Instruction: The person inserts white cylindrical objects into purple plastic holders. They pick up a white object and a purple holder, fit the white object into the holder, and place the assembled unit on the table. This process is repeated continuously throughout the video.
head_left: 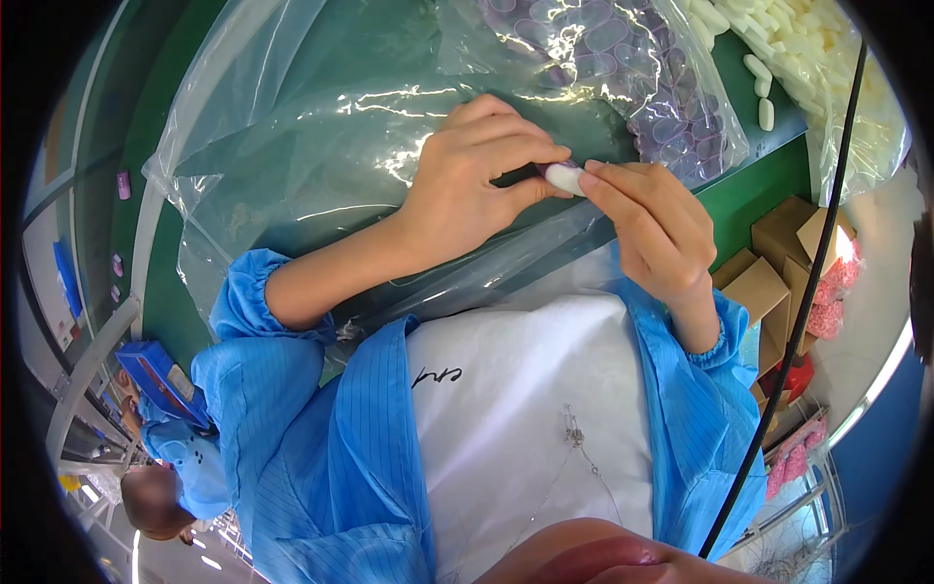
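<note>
In front of my chest my two hands meet over a small white oval piece. A purple part shows at its left end, mostly hidden by my fingers. My left hand pinches the purple end between thumb and fingers. My right hand grips the right end of the white piece with fingertips and thumb. Under both hands spreads a large clear plastic bag. At its far right part lie many purple oval cups or rings.
A clear bag of cream-white oval pieces lies far right, with several loose white pieces beside it. Cardboard boxes stand right of the green table. Small purple pieces and a blue box are left, near another person.
</note>
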The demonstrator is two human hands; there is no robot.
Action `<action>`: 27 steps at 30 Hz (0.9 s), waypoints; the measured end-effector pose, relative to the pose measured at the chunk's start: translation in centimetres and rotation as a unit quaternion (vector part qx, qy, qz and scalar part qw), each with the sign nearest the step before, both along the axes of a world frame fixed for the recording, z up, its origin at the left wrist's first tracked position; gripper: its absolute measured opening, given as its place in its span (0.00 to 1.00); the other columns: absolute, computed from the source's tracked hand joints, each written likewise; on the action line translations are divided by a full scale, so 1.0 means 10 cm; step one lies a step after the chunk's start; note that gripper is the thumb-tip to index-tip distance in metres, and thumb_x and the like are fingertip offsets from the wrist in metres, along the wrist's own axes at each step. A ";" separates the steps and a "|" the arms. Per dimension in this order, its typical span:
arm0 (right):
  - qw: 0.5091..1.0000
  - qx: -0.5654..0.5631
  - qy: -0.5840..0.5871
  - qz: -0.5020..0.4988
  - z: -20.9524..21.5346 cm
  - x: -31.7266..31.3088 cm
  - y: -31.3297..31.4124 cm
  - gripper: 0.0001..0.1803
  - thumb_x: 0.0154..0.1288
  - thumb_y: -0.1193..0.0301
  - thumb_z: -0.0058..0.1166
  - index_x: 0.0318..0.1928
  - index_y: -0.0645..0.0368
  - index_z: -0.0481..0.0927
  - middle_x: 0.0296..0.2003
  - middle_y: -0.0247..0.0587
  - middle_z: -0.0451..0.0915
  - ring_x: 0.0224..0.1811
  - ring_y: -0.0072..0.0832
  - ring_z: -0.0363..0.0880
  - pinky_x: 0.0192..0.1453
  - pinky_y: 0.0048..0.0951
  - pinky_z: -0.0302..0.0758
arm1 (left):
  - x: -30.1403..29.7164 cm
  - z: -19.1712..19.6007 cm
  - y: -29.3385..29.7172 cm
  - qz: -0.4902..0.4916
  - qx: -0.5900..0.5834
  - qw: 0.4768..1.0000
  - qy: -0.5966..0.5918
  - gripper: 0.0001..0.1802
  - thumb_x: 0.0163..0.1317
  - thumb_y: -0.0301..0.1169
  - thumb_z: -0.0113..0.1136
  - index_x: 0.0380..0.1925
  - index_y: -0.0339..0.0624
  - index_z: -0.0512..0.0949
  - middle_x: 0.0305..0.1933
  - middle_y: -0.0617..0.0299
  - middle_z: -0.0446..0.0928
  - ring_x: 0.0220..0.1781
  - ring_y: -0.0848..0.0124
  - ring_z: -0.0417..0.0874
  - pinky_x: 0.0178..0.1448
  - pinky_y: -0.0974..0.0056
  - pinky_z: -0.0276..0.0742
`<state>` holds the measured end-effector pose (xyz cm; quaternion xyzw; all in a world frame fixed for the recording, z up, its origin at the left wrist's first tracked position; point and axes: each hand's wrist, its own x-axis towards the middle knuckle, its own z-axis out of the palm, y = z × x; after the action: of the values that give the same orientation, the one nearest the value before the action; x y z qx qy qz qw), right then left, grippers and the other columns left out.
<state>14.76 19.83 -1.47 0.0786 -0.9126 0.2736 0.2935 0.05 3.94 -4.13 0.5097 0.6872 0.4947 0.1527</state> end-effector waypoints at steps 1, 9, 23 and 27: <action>1.000 0.008 0.003 -0.001 0.00 -0.01 0.01 0.20 0.44 0.79 0.65 0.42 0.72 0.85 0.38 0.49 0.84 0.32 0.37 0.83 0.32 0.31 0.81 | -0.01 0.00 0.01 -0.003 -0.002 1.000 0.003 0.18 0.44 0.25 0.79 0.38 0.41 0.89 0.38 0.61 0.87 0.43 0.63 0.83 0.48 0.62 0.78; 0.999 0.020 -0.016 0.030 -0.03 -0.07 0.10 0.19 0.45 0.78 0.65 0.42 0.72 0.84 0.38 0.51 0.84 0.33 0.38 0.84 0.33 0.32 0.82 | -0.01 -0.03 0.02 -0.005 -0.014 1.000 0.005 0.16 0.45 0.31 0.79 0.37 0.45 0.88 0.39 0.66 0.86 0.45 0.63 0.81 0.51 0.60 0.76; 0.996 0.027 0.030 0.085 -0.14 -0.05 0.17 0.14 0.52 0.79 0.71 0.38 0.74 0.83 0.40 0.56 0.85 0.36 0.42 0.86 0.36 0.34 0.86 | -0.05 0.01 0.03 -0.019 -0.016 0.999 0.035 0.18 0.43 0.23 0.78 0.37 0.44 0.88 0.39 0.65 0.87 0.43 0.63 0.82 0.49 0.61 0.78; 0.996 0.009 0.031 0.085 -0.14 -0.09 0.16 0.15 0.50 0.79 0.72 0.37 0.74 0.83 0.40 0.57 0.85 0.35 0.42 0.85 0.35 0.35 0.86 | -0.05 0.01 0.03 -0.020 -0.008 0.999 0.027 0.17 0.43 0.23 0.78 0.37 0.44 0.87 0.39 0.65 0.87 0.43 0.63 0.82 0.50 0.61 0.78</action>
<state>13.90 21.38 -2.88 0.1674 -0.8953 0.2869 0.2968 -0.44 4.28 -4.06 0.5350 0.6847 0.4722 0.1481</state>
